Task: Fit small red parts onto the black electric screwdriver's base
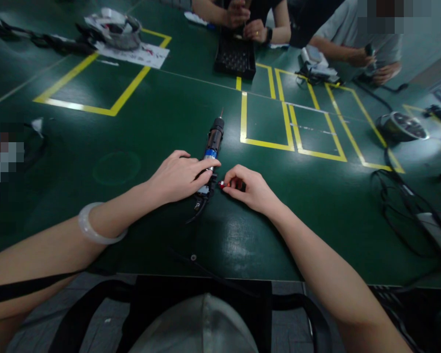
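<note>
An electric screwdriver (215, 135) lies on the green table, its thin bit pointing away from me and its cord end toward me. My left hand (178, 177) is laid over the middle of its body, fingers and thumb gripping it from above. Just to the right, my right hand (250, 189) is closed in a pinch near the tool's rear part. Between its fingertips is a small red piece (222, 185), too small to name its kind. Whether that piece touches the screwdriver I cannot tell.
Yellow tape marks rectangles on the green table (161, 235). A black tray (235, 56) stands at the far side before a person's hands. A round metal bowl (123, 34) is at the far left, another metal bowl (404, 127) at the right. Cables (389, 211) run along the right.
</note>
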`<state>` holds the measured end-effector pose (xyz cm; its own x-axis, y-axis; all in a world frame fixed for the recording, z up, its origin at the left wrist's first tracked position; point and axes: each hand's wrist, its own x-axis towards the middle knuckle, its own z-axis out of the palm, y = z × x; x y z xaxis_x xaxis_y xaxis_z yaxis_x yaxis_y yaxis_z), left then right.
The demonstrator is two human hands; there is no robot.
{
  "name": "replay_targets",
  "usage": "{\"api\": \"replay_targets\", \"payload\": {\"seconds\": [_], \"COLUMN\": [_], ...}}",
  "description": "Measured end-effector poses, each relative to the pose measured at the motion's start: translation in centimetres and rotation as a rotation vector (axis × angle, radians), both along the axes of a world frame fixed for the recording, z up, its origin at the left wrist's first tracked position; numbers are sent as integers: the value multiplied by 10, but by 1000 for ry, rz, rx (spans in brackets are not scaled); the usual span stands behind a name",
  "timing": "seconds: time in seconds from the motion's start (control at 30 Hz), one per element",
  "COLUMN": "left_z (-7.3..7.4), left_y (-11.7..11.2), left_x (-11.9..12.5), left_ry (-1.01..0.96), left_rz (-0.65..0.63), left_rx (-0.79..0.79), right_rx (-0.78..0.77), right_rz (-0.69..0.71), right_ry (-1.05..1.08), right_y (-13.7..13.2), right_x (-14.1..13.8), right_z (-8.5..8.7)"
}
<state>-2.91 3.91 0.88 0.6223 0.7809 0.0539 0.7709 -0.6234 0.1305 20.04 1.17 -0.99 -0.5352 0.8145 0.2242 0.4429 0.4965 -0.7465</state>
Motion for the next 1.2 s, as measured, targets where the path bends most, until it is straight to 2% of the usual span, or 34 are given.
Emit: {"api": "replay_targets", "payload": {"seconds": [0.37,0.6,0.77,1.03,1.2], "left_z": [-3,-1,2,0,-1], "left_y": [-2,-2,-3,-1,-1], "left_x": [1,2,2,2,0], "left_ry": [-32,-25,-15,-28,-40], "left_rz": [-14,-8,0,-17,-19], "left_rx": [-4,-22,-46,-43,-41], "right_rx": [54,42,35,92,65], "right_rz": [48,17,64,39,60], "right_ry": [25,61,70,22,4], "right_y": [-4,-6,-4,-4,-5], "right_x": [-9,-12,-9,-7,-10], "right_z": [-4,-6,-3,-2,-3]}}
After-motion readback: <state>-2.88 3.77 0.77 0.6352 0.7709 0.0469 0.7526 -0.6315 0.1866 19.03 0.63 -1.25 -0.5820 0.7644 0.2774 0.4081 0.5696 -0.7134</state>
